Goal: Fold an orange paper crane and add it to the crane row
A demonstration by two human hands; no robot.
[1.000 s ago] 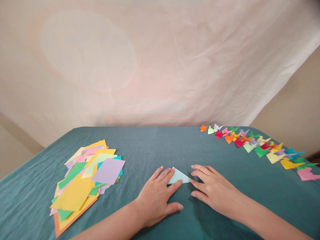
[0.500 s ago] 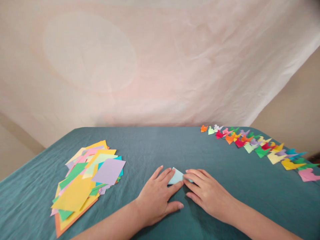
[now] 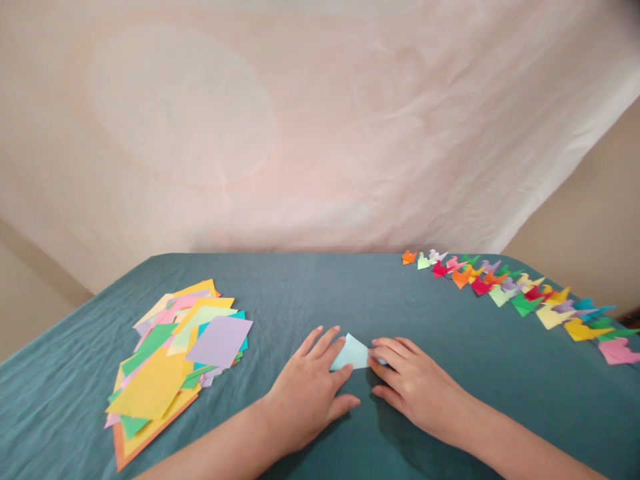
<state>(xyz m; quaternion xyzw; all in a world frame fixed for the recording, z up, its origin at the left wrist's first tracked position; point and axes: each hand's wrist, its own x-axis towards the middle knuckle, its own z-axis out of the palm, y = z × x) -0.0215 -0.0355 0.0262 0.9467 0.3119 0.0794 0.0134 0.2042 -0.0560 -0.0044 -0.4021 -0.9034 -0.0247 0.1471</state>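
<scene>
A small light-blue folded paper (image 3: 353, 352) lies on the teal tablecloth (image 3: 320, 293) near the front middle. My left hand (image 3: 307, 390) lies flat with fingers spread, its fingertips resting on the paper's left part. My right hand (image 3: 413, 387) is beside it, fingers stretched out, with the fingertips pressing the paper's right corner. Part of the paper is hidden under both hands.
A loose pile of coloured paper squares (image 3: 173, 353) lies at the left. A row of several small folded paper figures (image 3: 520, 293) runs along the right edge of the table. A pale cloth (image 3: 300, 133) hangs behind the table.
My right hand slid left onto the paper's right corner. My left hand drew back slightly to the left, showing more of the paper's left side.
</scene>
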